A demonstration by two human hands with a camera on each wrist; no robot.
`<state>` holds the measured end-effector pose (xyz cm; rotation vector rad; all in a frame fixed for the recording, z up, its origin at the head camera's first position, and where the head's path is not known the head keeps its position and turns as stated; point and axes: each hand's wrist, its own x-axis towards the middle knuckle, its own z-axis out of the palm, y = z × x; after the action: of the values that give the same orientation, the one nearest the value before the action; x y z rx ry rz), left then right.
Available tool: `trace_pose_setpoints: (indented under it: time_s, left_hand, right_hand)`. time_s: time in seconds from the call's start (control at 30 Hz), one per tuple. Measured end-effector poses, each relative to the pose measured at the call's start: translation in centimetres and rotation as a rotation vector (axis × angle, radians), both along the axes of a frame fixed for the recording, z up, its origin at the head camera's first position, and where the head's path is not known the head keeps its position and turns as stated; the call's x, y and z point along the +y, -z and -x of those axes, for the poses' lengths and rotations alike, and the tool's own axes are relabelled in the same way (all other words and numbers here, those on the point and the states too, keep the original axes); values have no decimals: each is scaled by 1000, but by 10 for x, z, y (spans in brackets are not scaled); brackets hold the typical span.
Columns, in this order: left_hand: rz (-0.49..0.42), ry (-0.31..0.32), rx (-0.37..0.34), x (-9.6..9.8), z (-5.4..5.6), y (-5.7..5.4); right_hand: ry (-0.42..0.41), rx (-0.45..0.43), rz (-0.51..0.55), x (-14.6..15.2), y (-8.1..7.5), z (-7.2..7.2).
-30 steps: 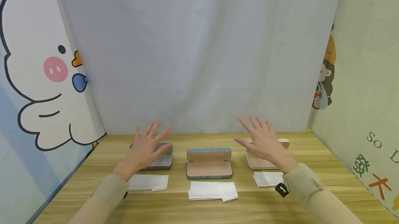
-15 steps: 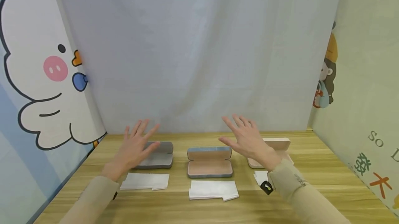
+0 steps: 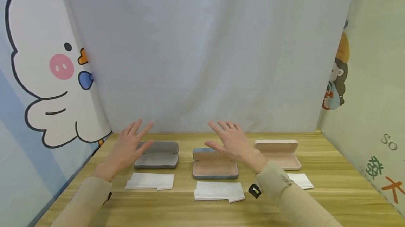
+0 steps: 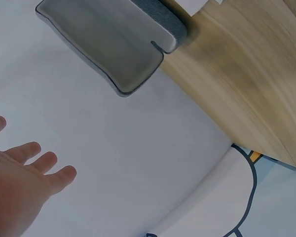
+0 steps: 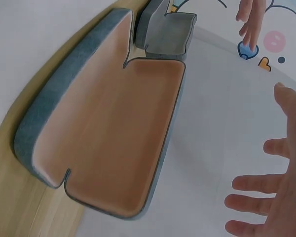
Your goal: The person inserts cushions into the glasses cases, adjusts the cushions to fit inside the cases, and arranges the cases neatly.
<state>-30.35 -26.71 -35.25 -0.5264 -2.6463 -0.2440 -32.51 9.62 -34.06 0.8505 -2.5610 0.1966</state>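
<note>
Three glasses cases stand in a row with their lids raised: a grey case [image 3: 158, 160] at left, a blue case with a peach lining [image 3: 216, 169] in the middle, a cream case [image 3: 280, 160] at right. My left hand [image 3: 124, 148], fingers spread and holding nothing, hovers by the grey case's left end. Above the blue case, my right hand [image 3: 233, 142] has its fingers spread too, overlapping part of the lid in the head view. The right wrist view shows the blue case's bare lining [image 5: 123, 128] and my right hand [image 5: 281, 182] beside it.
A folded white cloth lies before each case: a left cloth [image 3: 150, 181], a middle cloth [image 3: 219, 191] and a right cloth [image 3: 300, 180], partly behind my right sleeve. A grey curtain [image 3: 202, 54] closes off the wooden table [image 3: 171, 213] at the back, with printed panels on both sides.
Both hands have moved left, fingers still spread. The right hand has gone from over the cream case to over the blue case. The left hand now covers less of the grey case.
</note>
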Motion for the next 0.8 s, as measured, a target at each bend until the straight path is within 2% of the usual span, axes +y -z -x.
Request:
trace_pose_setpoints:
  time_s: [0.43,0.6,0.8]
  left_hand:
    - [-10,5,4,-11,-3,5]
    - [-21,-4,-27,-13,-6,4]
    - [-104,7,-60,-14,-11,0]
  right_hand:
    - [-96,-33,-15,-41,3,-8]
    - [-121,-60,-4,-55,6,-13]
    - [-196,-34,42,-67,10,-16]
